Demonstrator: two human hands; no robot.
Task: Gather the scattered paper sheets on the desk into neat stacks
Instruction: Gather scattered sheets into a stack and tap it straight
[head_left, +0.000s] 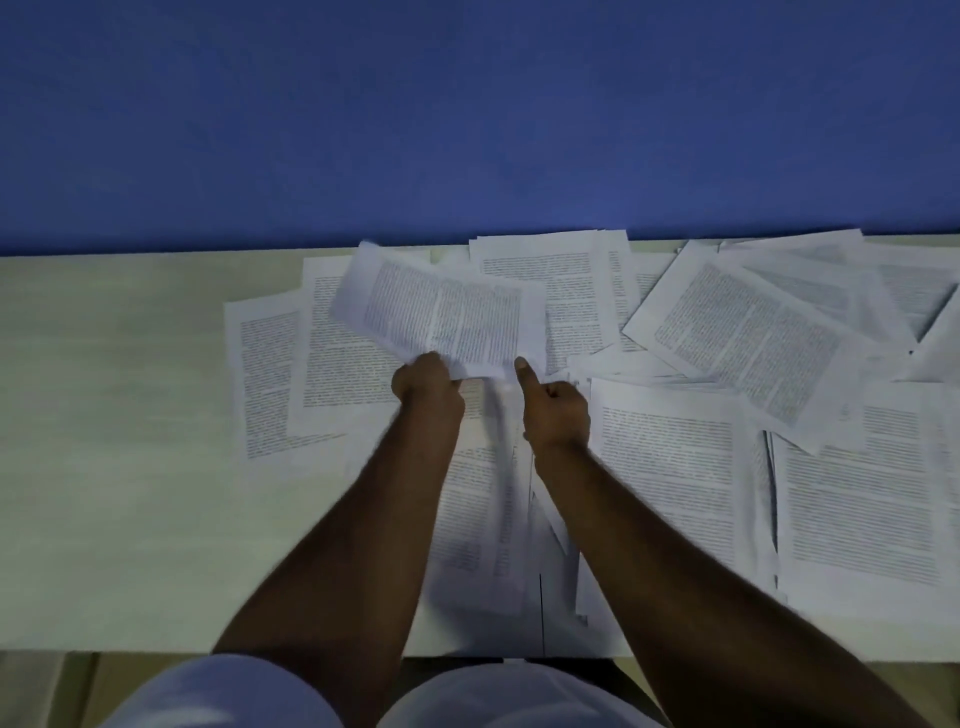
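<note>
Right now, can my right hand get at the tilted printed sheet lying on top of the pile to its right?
Probably yes. The right hand holds nothing, and the tilted sheet lies uppermost on the desk, uncovered, with nothing between them.

- left hand (427, 383), right hand (555, 410): bare, no rings or watch seen
- both forearms (343, 525) bare, no sleeves in view
- pale, whitish garment (483, 699) at near edge, blurred, two rounded shapes
</note>
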